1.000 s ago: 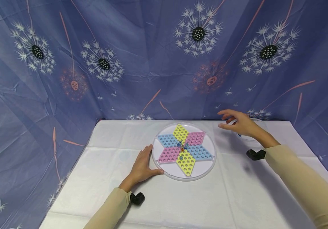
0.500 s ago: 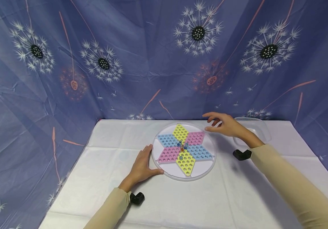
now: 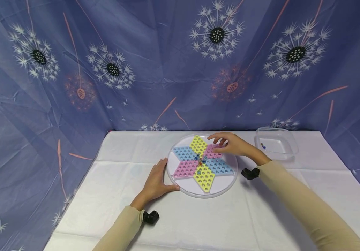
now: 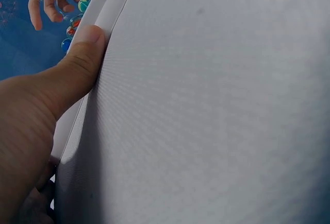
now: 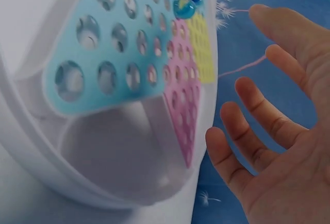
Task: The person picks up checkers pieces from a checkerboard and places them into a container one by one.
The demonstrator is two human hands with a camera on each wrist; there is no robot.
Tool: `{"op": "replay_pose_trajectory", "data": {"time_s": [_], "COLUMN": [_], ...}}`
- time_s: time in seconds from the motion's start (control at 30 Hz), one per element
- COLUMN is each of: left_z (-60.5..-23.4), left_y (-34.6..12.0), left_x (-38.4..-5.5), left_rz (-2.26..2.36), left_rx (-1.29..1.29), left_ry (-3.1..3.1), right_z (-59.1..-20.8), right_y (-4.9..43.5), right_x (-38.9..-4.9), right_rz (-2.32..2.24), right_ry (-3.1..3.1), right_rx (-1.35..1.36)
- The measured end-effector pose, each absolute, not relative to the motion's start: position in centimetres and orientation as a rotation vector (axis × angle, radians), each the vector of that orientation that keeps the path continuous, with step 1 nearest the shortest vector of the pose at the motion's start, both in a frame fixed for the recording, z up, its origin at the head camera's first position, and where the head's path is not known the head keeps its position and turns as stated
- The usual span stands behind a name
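Note:
A round white Chinese checkers board [image 3: 220, 183] with a yellow, pink and blue star of holes lies mid-table in the head view. Several glass marbles [image 3: 200, 161] cluster at its centre, and one marble [image 3: 199, 173] sits in the near yellow point. My left hand [image 3: 155, 181] rests against the board's left rim, fingers straight along the edge; its thumb [image 4: 77, 67] touches the rim. Over the far right side of the star hovers my right hand [image 3: 228, 143], with fingers [image 5: 263, 116] spread, loosely bent and holding nothing.
A clear plastic box [image 3: 277, 155] with a few small marbles [image 3: 263, 145] in its left side stands at the back right of the white cloth [image 3: 217, 223]. A blue dandelion-print curtain [image 3: 167, 62] hangs right behind the table.
My right hand has moved left from over the plastic box to above the board, uncovering the box. The left hand and the board have stayed in place.

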State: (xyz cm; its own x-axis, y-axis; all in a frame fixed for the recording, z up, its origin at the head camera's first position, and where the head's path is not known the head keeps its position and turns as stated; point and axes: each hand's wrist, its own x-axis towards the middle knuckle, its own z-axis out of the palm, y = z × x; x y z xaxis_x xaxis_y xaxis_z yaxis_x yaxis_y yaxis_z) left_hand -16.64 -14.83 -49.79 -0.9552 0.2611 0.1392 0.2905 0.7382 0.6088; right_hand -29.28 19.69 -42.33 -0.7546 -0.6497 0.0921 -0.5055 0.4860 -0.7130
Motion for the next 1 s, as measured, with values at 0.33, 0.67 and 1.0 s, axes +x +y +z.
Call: {"op": "replay_pose_trajectory", "data": {"time_s": [0.33, 0.67, 1.0], "left_z": [-49.8, -49.8, -49.9], "left_y": [-14.9, -14.9, -15.0], "left_x": [-16.7, -16.7, -16.7], "left_rz": [-1.014, -1.015, -1.01], "left_rx": [-0.46, -0.475, -0.468], "left_ry": [-2.887, -2.872, -2.878], "right_z": [-44.1, -45.3, -46.0], "right_y": [17.9, 17.0, 16.7], "right_x": [-28.9, -29.0, -28.8], "right_rz": [-1.092, -0.99, -0.942], "right_ry": [2.53, 2.506, 2.559], "right_rx": [-1.01, -1.008, -1.033]}}
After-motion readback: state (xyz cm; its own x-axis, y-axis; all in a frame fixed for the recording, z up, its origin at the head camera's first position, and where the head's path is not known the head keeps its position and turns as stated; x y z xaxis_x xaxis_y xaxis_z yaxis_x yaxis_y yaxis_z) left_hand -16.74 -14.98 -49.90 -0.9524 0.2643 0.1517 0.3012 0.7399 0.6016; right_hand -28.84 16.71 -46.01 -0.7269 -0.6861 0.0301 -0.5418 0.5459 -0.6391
